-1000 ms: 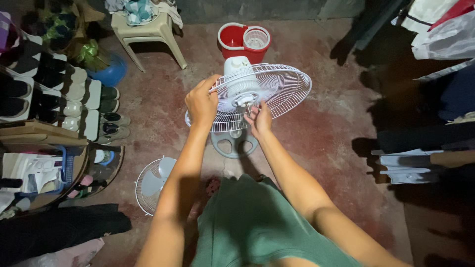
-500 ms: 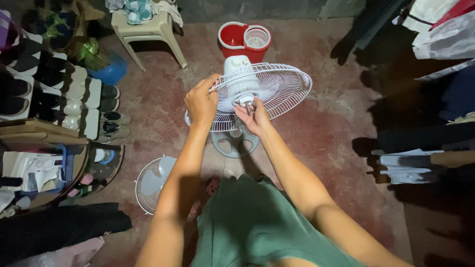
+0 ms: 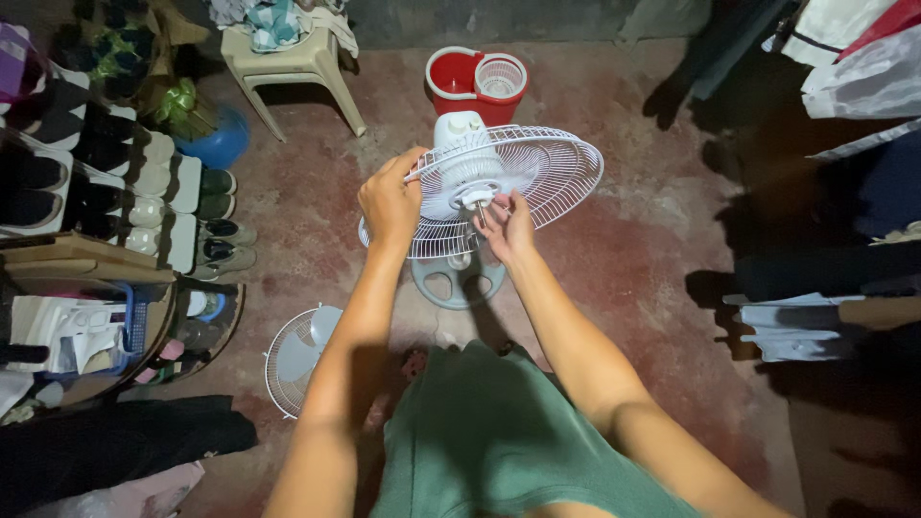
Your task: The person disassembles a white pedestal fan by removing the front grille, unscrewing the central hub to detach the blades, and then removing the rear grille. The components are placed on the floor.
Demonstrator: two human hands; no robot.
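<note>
Fan guard (image 3: 537,177), rear wire half, sits tilted on its motor above the round base (image 3: 459,278). Left hand (image 3: 390,203) clamps its rim; right hand (image 3: 508,226) pinches the hub nut (image 3: 477,197). Light, springy wire: hold the rim, not the spokes.

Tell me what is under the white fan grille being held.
Under the fan grille sits the fan's round grey base on the floor; the stand joining them is hidden by the grille and right hand.

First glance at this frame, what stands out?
At centre, a white wire fan guard tilted on its grey round base, the left hand gripping its rim and the right hand at the metal motor shaft. Behind it stands a red mop bucket; a detached white front grille lies lower left.
</note>
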